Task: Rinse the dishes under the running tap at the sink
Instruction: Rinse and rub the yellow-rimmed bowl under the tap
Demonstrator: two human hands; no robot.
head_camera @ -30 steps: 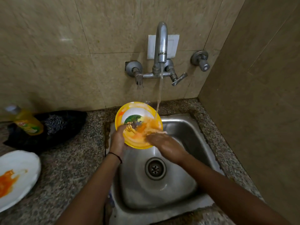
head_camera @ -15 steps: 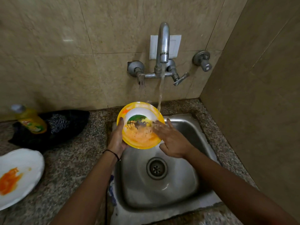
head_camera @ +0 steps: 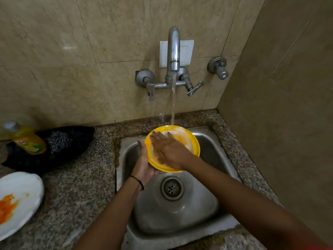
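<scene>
head view, close, looking steeply down over sink (head_camera: 207,222)

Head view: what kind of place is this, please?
Most likely a home kitchen's dishwashing corner: a steel sink set in a speckled stone counter, a wall tap running onto a yellow plate, and what looks like a dish soap bottle near a stained white plate.

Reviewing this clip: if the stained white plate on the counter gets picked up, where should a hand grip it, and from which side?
Pinch the white plate by its bare rim nearest the sink, coming from that side. It lies flat, and the orange smear sits toward its left.
</scene>
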